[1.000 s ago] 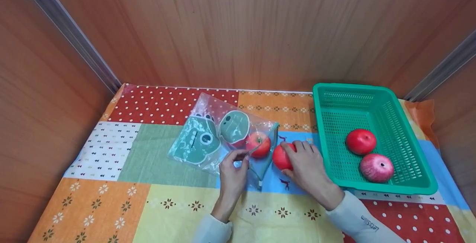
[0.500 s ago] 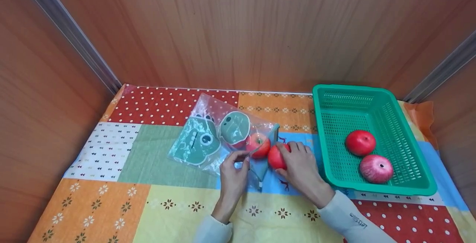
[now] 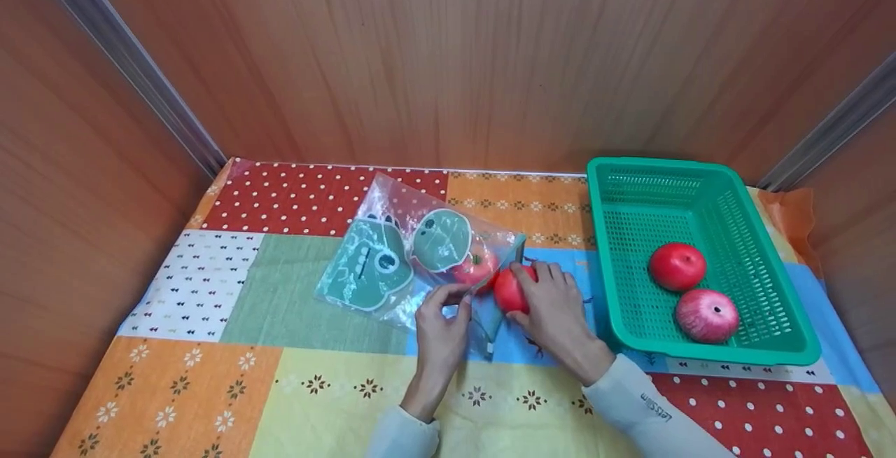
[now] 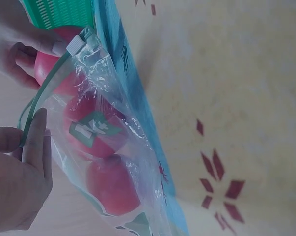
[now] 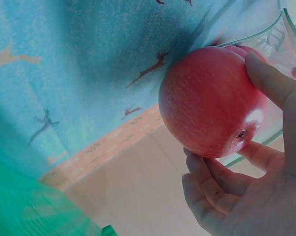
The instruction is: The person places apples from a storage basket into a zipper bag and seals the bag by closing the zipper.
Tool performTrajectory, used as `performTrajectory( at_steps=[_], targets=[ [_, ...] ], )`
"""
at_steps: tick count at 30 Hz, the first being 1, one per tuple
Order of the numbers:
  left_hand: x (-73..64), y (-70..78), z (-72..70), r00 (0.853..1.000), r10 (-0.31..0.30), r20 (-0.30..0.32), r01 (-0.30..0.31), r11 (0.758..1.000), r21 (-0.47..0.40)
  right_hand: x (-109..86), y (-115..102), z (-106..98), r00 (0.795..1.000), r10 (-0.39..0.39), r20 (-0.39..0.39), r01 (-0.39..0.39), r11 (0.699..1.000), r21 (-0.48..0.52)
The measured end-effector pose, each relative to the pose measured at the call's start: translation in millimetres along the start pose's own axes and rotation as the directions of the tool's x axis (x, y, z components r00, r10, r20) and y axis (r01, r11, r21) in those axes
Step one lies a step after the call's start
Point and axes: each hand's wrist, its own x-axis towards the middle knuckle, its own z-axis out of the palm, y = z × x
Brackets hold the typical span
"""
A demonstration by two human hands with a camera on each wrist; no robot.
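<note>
A clear zip bag printed with green cartoon shapes lies on the patchwork cloth, its mouth facing right. My left hand pinches the green-edged rim of the mouth between thumb and fingers, holding it raised. In my right hand is a red apple, gripped from above at the opening. The right wrist view shows that apple between thumb and fingers, partly past the rim. Inside the bag sits another apple; the left wrist view shows a further red fruit deeper in. A white slider is on the zip.
To the right stands a green plastic basket holding a red fruit and a pink-streaked fruit. Wooden panels rise behind and at both sides. An orange flap lies beyond the basket.
My right hand has moved left with its apple, into the bag's mouth. The apple inside has shifted slightly left and deeper. My left hand keeps its pinch on the rim.
</note>
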Motion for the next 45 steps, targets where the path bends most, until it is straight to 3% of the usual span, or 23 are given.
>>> performTrajectory(
  at_steps=[10,19,34,45],
  targets=[
    [1.0,3.6,4.5,1.000,0.007,0.018,-0.007,0.999,-0.037,1.3,-7,11,0.996,0.014,-0.085,-0.007,0.997,0.078],
    [0.6,7.0,6.4,1.000,0.027,0.001,-0.027,0.998,-0.052,2.4,-16,21,0.983,-0.021,-0.184,0.039,0.995,0.095],
    [3.8,10.4,6.3,0.999,0.038,-0.023,-0.039,0.997,-0.061,15.9,-26,37,0.982,-0.014,-0.188,0.049,0.981,0.187],
    [7.8,10.2,3.7,0.997,0.077,-0.029,-0.078,0.995,-0.069,23.4,-34,46,0.972,-0.131,-0.193,0.178,0.950,0.255]
  ],
)
